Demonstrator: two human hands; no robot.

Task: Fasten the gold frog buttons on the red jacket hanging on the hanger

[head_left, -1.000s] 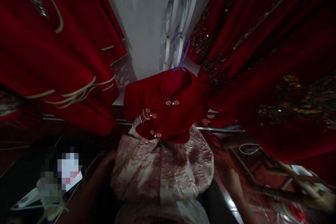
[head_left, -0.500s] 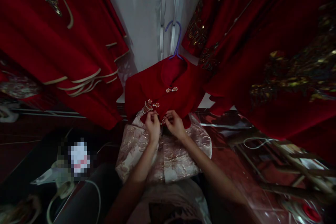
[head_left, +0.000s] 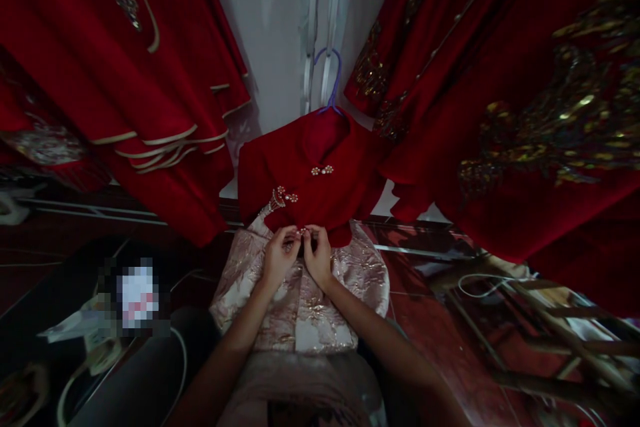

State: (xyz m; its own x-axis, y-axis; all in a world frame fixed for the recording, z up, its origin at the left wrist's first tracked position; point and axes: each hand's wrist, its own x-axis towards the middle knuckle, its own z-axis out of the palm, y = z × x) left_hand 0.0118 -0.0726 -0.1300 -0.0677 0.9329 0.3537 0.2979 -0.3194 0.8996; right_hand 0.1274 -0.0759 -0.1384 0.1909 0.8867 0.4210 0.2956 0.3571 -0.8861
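A red jacket [head_left: 280,147] hangs in front of me on a purple hanger [head_left: 336,80]. Beaded floral clasps run down its front: an upper clasp [head_left: 322,171] and a middle clasp [head_left: 287,196] with a hanging tassel. At the jacket's front edge, a lower beaded clasp [head_left: 302,232] lies between my fingertips. My left hand [head_left: 280,255] pinches its left side, and my right hand [head_left: 317,255] pinches the other side, close by. Whether its two halves are joined, I cannot tell. Below, pale pink brocade fabric [head_left: 325,313] with a metallic pattern spreads under my wrists.
Red garments with cream piping [head_left: 170,93] hang at the left; a red garment with gold sequins [head_left: 540,140] hangs at the right. A wooden rack [head_left: 565,347] stands low at the right. A white cable [head_left: 186,353] curves at lower left, beside a blurred-out item.
Both hands have moved slightly down and come closer together at the lower clasp. The view has shifted a little.
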